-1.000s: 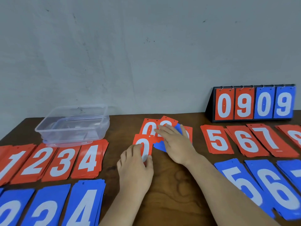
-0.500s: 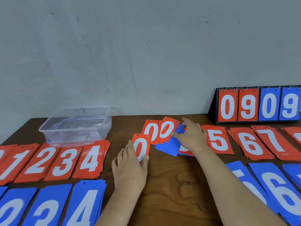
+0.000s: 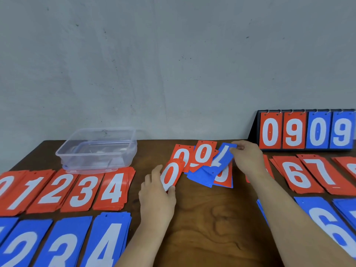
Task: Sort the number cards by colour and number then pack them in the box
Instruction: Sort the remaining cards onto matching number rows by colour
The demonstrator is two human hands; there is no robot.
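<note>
Most of the sorting looks done: red piles (image 3: 113, 189) and blue piles (image 3: 107, 237) lie in number order on the surface (image 3: 212, 218). A mixed heap (image 3: 200, 177) in the middle is left, and I see no cards in the box (image 3: 96, 151) at the back left. My left fingers (image 3: 156, 170) pinch a red 0 (image 3: 171, 175) at the heap's near left edge. My right fingers (image 3: 238, 149) pinch the far end of a blue card (image 3: 221, 158), thin and stiff-looking, tilted over the heap with its white digit upside down.
</note>
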